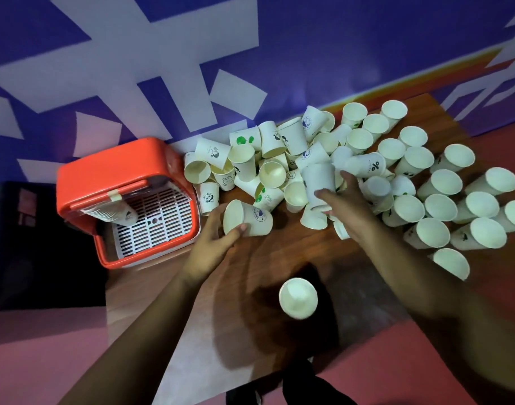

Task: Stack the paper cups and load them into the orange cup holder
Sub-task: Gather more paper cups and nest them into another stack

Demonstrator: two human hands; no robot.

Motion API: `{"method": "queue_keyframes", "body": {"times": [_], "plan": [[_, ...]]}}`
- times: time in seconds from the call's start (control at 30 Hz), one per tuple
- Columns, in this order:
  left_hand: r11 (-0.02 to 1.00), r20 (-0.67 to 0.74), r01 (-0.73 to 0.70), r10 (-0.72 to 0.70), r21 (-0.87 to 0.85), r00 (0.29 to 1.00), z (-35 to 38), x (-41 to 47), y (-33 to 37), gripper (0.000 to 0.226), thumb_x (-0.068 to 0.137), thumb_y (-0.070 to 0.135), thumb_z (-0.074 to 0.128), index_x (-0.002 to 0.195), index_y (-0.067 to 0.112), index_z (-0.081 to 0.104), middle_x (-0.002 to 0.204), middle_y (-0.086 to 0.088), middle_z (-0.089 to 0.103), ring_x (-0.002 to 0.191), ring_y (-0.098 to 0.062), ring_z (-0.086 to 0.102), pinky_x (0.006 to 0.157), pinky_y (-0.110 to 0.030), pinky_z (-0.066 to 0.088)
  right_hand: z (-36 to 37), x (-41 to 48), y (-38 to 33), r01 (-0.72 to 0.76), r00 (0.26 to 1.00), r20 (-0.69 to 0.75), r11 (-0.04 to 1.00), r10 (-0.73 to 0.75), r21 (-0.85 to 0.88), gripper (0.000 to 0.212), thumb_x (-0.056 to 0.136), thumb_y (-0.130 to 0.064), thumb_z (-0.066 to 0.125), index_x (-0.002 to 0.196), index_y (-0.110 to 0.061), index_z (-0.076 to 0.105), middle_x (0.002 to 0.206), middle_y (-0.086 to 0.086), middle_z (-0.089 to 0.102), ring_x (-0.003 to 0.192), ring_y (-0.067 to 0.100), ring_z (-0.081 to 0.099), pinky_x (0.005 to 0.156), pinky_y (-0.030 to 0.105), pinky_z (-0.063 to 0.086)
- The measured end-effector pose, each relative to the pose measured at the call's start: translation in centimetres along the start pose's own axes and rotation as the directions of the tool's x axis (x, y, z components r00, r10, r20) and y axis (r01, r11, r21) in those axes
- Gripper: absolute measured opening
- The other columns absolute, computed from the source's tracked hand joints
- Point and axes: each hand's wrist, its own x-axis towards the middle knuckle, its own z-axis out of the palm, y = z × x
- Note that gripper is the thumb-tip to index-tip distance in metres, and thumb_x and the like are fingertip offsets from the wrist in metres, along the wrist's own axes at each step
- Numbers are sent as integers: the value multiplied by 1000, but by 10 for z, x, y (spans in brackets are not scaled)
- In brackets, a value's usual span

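A big heap of white paper cups [294, 159] covers the far side of the wooden table [265, 258]. Many of them lie tipped over. The orange cup holder [110, 171] stands at the table's left edge, with a stack of cups [119, 213] lying inside on its white grille. My left hand [218, 238] grips one cup [250, 219] that lies on its side, its mouth turned left. My right hand [342, 207] reaches into the heap and holds an upside-down cup [319, 182]. Nearest to me a single cup [298, 298] stands alone.
Upright cups [455, 206] crowd the right part of the table up to its edge. A blue and white wall [162, 54] rises just behind the heap. To the left of the holder there is a dark surface [31, 244]. The floor is pink.
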Motion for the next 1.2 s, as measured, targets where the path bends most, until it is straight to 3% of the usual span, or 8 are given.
{"method": "queue_keyframes", "body": {"times": [0.1, 0.2, 0.4, 0.73, 0.87, 1.0, 1.1, 1.2], "plan": [[999, 10, -9, 10, -47, 1000, 1, -9, 11, 50, 80, 52, 71, 126, 44, 53, 124, 8, 63, 115, -13, 61, 88, -31, 50, -12, -39, 12, 8, 985, 171, 990, -33, 143, 86, 82, -14, 73, 143, -53, 27, 140, 1, 43, 114, 19, 60, 91, 48, 55], [993, 42, -19, 24, -113, 999, 3, -19, 24, 50, 82, 45, 71, 129, 37, 54, 126, 2, 65, 119, -17, 61, 96, -36, 52, -21, -81, 23, 27, 966, 247, 981, -76, 194, 78, 86, -5, 69, 139, -53, 37, 134, 4, 49, 115, 22, 59, 91, 51, 55], [993, 90, -49, 59, -112, 994, 3, -44, 40, 55, 85, 43, 68, 135, 28, 52, 124, -2, 65, 113, -27, 64, 91, -44, 55, -15, -149, 53, 208, 958, 189, 976, -217, 69, 82, 78, 2, 75, 139, -34, 35, 121, 2, 62, 110, 9, 62, 80, 21, 53], [998, 89, -35, 40, -58, 995, -5, -77, 33, 45, 90, 41, 64, 132, 31, 52, 119, 9, 65, 105, -14, 64, 80, -35, 53, 22, -177, 107, 311, 946, 162, 926, -280, -214, 85, 70, -18, 77, 135, -52, 34, 138, -16, 50, 126, 5, 49, 104, 33, 45], [998, 103, -30, 35, -58, 994, -4, -81, 27, 41, 94, 36, 63, 132, 25, 52, 116, 12, 65, 103, -11, 63, 78, -30, 51, 21, -182, 123, 389, 917, 240, 842, -318, -374, 85, 76, -16, 74, 142, -44, 27, 146, -22, 34, 137, 3, 34, 109, 13, 28], [999, 166, -39, 41, -18, 985, -3, -84, 25, 43, 92, 41, 65, 132, 29, 53, 124, 11, 63, 114, -10, 61, 87, -27, 49, 15, -186, 130, 397, 913, 259, 830, -314, -393, 88, 78, -31, 76, 150, -35, 25, 146, -26, 28, 133, -7, 27, 100, -2, 19], [998, 254, -47, 35, 41, 967, 2, -85, 30, 42, 92, 40, 66, 131, 34, 53, 123, 16, 62, 115, -4, 59, 93, -27, 51, 11, -183, 132, 387, 920, 224, 828, -321, -406, 79, 81, -47, 68, 149, -30, 32, 148, -20, 33, 136, 0, 31, 108, 16, 27], [986, 317, -110, 65, 129, 946, 13, -86, 35, 44, 91, 34, 69, 131, 33, 52, 121, 20, 61, 114, 0, 58, 91, -17, 49, 6, -179, 135, 402, 915, 219, 811, -339, -424, 63, 89, -36, 64, 146, -26, 41, 145, -14, 43, 135, 8, 42, 111, 28, 36]]}}
